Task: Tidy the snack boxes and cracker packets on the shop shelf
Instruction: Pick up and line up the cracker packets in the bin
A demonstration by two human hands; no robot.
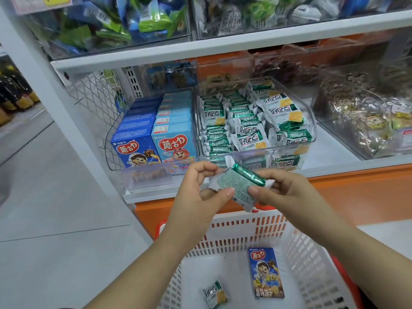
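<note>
White shelf (332, 150) w/ orange trim (356, 192); grey floor (55, 197).

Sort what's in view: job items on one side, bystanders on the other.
Job: cracker packet held by left hand and right hand; cracker bin; shelved snack boxes; basket with loose box and loose packet.
Lying about: top-shelf sweets; monkey-print bags at right.

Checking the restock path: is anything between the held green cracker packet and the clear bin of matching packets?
Nothing visible. The green foil cracker packet, pinched by left hand and right hand, hangs just before the open-topped clear plastic bin.
</note>
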